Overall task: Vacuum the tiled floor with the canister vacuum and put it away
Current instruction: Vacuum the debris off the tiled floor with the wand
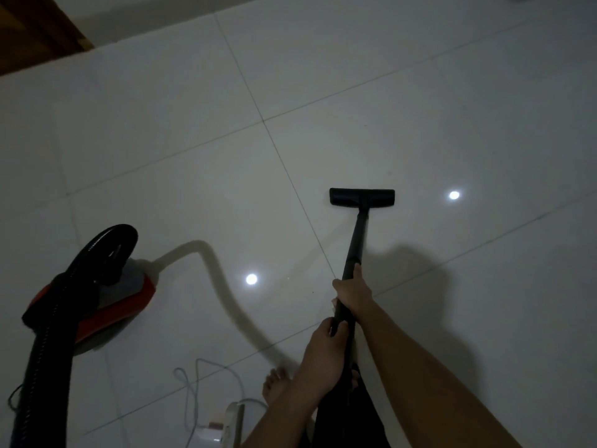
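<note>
A black vacuum wand (357, 240) slants down to a flat black floor head (361, 197) resting on the pale tiled floor (323, 92). My right hand (350, 294) grips the wand partway up. Just below it, my left hand (323, 344) holds the wand's lower handle end. The red and grey canister (119, 302) stands at the left on the tiles, and its black ribbed hose (48, 344) arches up from it and runs down the left edge.
A white power strip (231, 425) with a plug and a loose white cable (193, 379) lies near my bare foot (274, 384) at the bottom. A dark wooden edge (38, 33) fills the top left corner. Two ceiling lights reflect off the tiles.
</note>
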A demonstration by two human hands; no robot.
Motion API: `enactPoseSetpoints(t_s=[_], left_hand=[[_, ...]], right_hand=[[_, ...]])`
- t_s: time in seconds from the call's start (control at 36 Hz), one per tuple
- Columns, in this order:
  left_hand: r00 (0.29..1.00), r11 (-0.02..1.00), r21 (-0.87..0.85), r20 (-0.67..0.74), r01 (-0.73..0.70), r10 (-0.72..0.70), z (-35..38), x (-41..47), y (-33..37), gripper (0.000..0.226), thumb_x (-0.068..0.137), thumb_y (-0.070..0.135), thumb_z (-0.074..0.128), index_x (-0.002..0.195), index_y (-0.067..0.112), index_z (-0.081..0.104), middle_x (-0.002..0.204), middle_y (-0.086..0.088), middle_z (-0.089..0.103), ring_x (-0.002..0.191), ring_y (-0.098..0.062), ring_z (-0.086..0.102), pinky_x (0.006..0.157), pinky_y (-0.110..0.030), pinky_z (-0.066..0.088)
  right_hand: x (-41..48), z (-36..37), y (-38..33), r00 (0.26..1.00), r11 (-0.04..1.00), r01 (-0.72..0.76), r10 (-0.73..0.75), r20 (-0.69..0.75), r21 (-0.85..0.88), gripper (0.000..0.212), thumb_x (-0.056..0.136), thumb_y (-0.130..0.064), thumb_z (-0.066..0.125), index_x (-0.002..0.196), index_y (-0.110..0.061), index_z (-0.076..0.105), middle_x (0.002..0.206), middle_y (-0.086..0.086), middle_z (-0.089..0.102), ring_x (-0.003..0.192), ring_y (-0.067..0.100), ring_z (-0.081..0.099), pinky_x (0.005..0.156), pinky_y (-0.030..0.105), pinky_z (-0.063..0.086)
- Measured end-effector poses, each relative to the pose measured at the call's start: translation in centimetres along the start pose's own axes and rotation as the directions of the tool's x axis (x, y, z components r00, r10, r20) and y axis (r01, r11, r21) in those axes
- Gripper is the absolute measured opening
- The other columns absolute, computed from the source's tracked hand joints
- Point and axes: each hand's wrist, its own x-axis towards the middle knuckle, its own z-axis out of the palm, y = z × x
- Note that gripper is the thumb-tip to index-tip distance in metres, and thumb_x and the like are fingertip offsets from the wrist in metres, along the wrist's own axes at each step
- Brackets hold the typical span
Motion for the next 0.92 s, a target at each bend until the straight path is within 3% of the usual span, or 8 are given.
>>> enactPoseSetpoints(t_s=[0.08,0.17,0.22,0.36,0.44,0.64,0.75,0.92], left_hand=[[0.999,1.0,-0.006,-0.024,-0.028,0.028,0.9,1.8,1.5,0.023,0.099,0.031,0.039,0.109,0.016,0.053,0.065,-0.005,0.055,0.046,-0.017,0.052,0.053,-0.029,0.046],[1.0,0.998,-0.059,-0.018,-0.016,0.015,1.6,3.6,3.4,0.029,0.1,0.027,0.038,0.123,0.012,0.049,0.064,-0.006,0.054,0.032,-0.008,0.05,0.036,-0.019,0.042],[1.0,0.997,-0.068,-0.014,-0.023,0.022,2.2,4.6,4.9,0.033,0.101,0.027,0.038,0.128,0.011,0.046,0.065,-0.008,0.053,0.029,-0.005,0.049,0.033,-0.016,0.041],[0.999,0.996,-0.077,-0.033,-0.042,0.039,3.1,7.6,8.7,0.036,0.101,0.027,0.037,0.133,0.013,0.044,0.067,-0.008,0.054,0.028,-0.003,0.049,0.033,-0.014,0.04],[0.999,0.99,-0.137,-0.017,-0.044,0.042,3.4,9.3,10.8,0.034,0.101,0.026,0.037,0.132,0.012,0.045,0.067,-0.01,0.053,0.03,-0.007,0.05,0.035,-0.016,0.043],[0.999,0.976,-0.215,-0.019,-0.03,0.026,3.0,12.8,14.2,0.032,0.1,0.031,0.039,0.128,0.017,0.046,0.07,-0.011,0.055,0.035,-0.013,0.051,0.037,-0.02,0.044],[0.998,0.977,-0.203,-0.017,-0.059,0.057,2.1,14.3,15.3,0.032,0.1,0.031,0.039,0.128,0.017,0.045,0.072,-0.011,0.056,0.037,-0.013,0.052,0.037,-0.02,0.045],[0.998,0.979,-0.201,0.056,-0.028,0.04,-0.8,14.4,16.6,0.035,0.096,0.022,0.051,0.129,0.015,0.043,0.078,-0.011,0.055,0.048,-0.016,0.055,0.042,-0.022,0.048]], right_hand=[[2.1,-1.1,-1.5,1.0,1.0,0.011,-0.011,0.004,-0.018,0.082,0.092,-0.008,0.05,0.152,-0.035,0.001,0.119,0.028,0.056,0.057,0.02,0.055,0.063,0.036,0.054],[4.2,-2.3,-3.4,0.999,0.999,0.032,-0.031,0.015,-0.036,0.082,0.092,-0.01,0.05,0.152,-0.034,0.0,0.119,0.027,0.057,0.061,0.022,0.056,0.056,0.032,0.052],[5.6,-3.2,-4.8,0.999,0.997,0.049,-0.048,0.019,-0.067,0.082,0.093,-0.011,0.05,0.152,-0.033,-0.002,0.118,0.027,0.058,0.066,0.025,0.058,0.063,0.035,0.055],[8.9,-4.8,-8.5,0.999,0.995,0.047,-0.045,0.032,-0.091,0.085,0.091,-0.013,0.05,0.151,-0.035,-0.006,0.117,0.029,0.058,0.074,0.03,0.06,0.083,0.046,0.057],[10.8,-5.5,-10.8,0.997,0.994,0.065,-0.06,0.057,-0.083,0.085,0.092,-0.012,0.049,0.151,-0.034,-0.007,0.112,0.026,0.059,0.068,0.028,0.06,0.081,0.044,0.057],[14.1,-6.0,-15.3,0.994,0.996,0.073,-0.069,0.082,-0.043,0.082,0.094,-0.01,0.047,0.151,-0.038,-0.005,0.127,0.028,0.051,0.064,0.025,0.06,0.065,0.037,0.055],[15.4,-5.6,-17.2,0.993,0.998,0.065,-0.062,0.096,-0.024,0.081,0.096,-0.011,0.046,0.15,-0.04,-0.006,0.129,0.027,0.049,0.064,0.023,0.058,0.077,0.04,0.057],[15.1,-3.8,-19.4,0.995,0.999,0.032,-0.031,0.096,-0.005,0.078,0.098,-0.013,0.044,0.15,-0.04,-0.007,0.126,0.025,0.054,0.062,0.02,0.056,0.076,0.037,0.054]])
